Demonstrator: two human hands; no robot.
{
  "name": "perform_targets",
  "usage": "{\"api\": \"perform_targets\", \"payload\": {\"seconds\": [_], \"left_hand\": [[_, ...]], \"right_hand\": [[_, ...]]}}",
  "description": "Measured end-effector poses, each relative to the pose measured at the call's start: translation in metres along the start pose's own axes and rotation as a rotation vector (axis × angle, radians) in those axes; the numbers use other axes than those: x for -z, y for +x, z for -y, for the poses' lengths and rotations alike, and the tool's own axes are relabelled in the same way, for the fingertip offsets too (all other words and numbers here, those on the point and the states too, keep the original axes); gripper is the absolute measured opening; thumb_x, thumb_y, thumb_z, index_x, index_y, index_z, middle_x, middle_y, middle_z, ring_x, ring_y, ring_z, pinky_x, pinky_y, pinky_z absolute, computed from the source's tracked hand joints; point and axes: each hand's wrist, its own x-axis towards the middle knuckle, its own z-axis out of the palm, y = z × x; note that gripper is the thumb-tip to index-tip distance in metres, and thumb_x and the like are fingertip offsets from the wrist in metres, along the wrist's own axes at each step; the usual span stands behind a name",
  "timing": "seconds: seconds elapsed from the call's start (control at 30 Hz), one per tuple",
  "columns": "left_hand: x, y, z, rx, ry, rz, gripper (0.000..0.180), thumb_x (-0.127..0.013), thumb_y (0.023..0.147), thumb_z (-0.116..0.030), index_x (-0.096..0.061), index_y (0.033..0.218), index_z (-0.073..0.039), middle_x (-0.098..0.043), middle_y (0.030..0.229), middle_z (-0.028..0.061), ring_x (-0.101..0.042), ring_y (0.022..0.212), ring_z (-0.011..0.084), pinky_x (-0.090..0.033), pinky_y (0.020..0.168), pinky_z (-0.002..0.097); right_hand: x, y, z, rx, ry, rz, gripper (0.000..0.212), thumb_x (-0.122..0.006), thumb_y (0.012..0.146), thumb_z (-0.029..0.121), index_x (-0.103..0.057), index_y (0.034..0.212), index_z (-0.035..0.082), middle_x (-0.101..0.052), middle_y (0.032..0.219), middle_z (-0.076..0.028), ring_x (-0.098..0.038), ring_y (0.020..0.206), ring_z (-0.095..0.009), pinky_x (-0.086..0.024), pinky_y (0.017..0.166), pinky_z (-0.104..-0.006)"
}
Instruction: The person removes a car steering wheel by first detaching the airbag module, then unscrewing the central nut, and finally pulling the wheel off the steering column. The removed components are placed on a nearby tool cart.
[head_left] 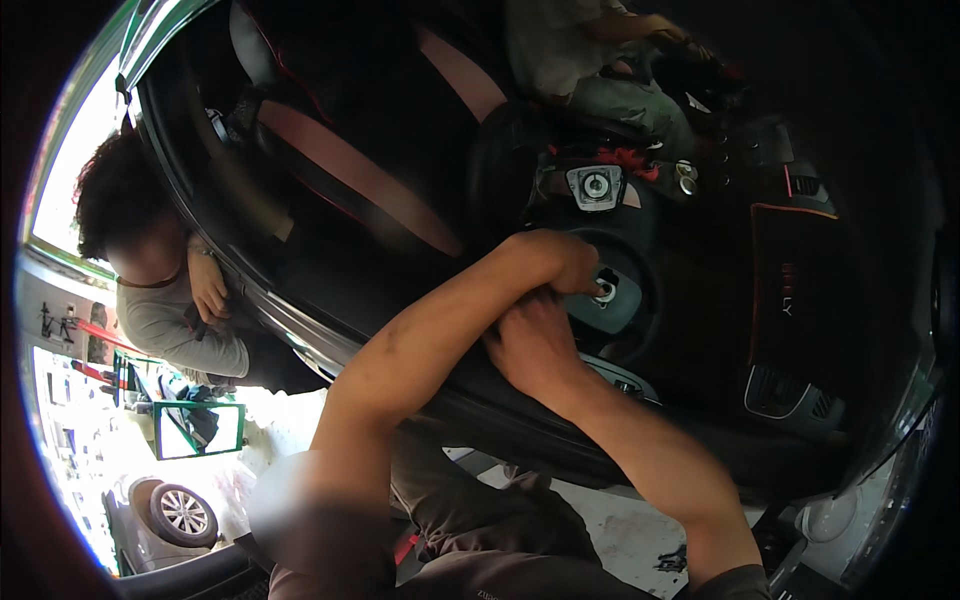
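My left hand (570,262) reaches in over a grey panel (618,312) set in a round dark surround. Its fingers curl down at a small silver round fitting (604,292) on that panel, and their tips are partly hidden. Just below it, my right hand (535,342) is curled close against the left one. What lies inside its bent fingers is hidden. Beyond my hands sits a squarish silver part (596,187) with a round centre, on the dark console.
Black seats (360,190) with pinkish stripes fill the left. A dark dashboard panel (790,285) lies right. A person in a grey top (180,325) leans in at left; another person's leg (640,105) shows at the far side. The sill (310,340) runs below my arms.
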Motion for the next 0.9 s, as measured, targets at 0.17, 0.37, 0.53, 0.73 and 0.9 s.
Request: {"api": "perform_targets", "payload": {"seconds": [0.17,0.37,0.53,0.73,0.9], "left_hand": [[0.001,-0.01,0.0,-0.008,0.009,-0.061,0.054,-0.063,0.095,-0.051,-0.072,0.113,-0.001,-0.072,0.111,0.022,-0.069,0.105,0.0368,-0.052,0.092,0.0465],[0.0,-0.008,-0.001,-0.068,0.052,-0.146,0.054,-0.066,0.093,-0.049,-0.074,0.106,0.002,-0.073,0.107,0.0247,-0.07,0.1,0.0402,-0.055,0.089,0.0478],[-0.002,-0.012,0.004,-0.028,0.028,-0.199,0.053,-0.067,0.092,-0.047,-0.074,0.108,0.003,-0.073,0.109,0.0241,-0.069,0.106,0.0385,-0.054,0.093,0.0453],[0.004,-0.007,0.003,-0.021,0.013,-0.196,0.05,-0.066,0.093,-0.046,-0.074,0.109,0.001,-0.073,0.111,0.0211,-0.07,0.105,0.0367,-0.054,0.092,0.0446],[0.002,-0.01,-0.001,0.001,0.059,-0.214,0.049,-0.066,0.094,-0.046,-0.074,0.11,0.0,-0.073,0.112,0.021,-0.07,0.107,0.0369,-0.055,0.093,0.0459]], "right_hand": [[0.0,0.002,0.004,-0.037,0.028,0.067,0.044,-0.071,0.088,0.019,-0.063,0.126,-0.001,-0.062,0.126,-0.024,-0.053,0.123,-0.042,-0.036,0.11,-0.0542],[-0.004,0.0,0.003,-0.018,0.028,-0.018,0.046,-0.072,0.086,0.015,-0.062,0.128,-0.001,-0.062,0.126,-0.026,-0.052,0.123,-0.045,-0.035,0.108,-0.0553],[-0.006,-0.001,0.005,0.12,-0.049,-0.137,0.046,-0.076,0.083,0.017,-0.064,0.123,-0.002,-0.064,0.119,-0.025,-0.055,0.116,-0.045,-0.037,0.103,-0.0571],[-0.002,0.004,0.003,0.086,0.01,-0.096,0.039,-0.074,0.082,0.009,-0.069,0.118,-0.003,-0.067,0.119,-0.024,-0.055,0.119,-0.044,-0.037,0.108,-0.053],[-0.005,0.001,0.002,0.067,0.055,-0.085,0.036,-0.073,0.082,0.008,-0.069,0.117,-0.003,-0.068,0.117,-0.023,-0.057,0.118,-0.043,-0.039,0.108,-0.0509]]}}
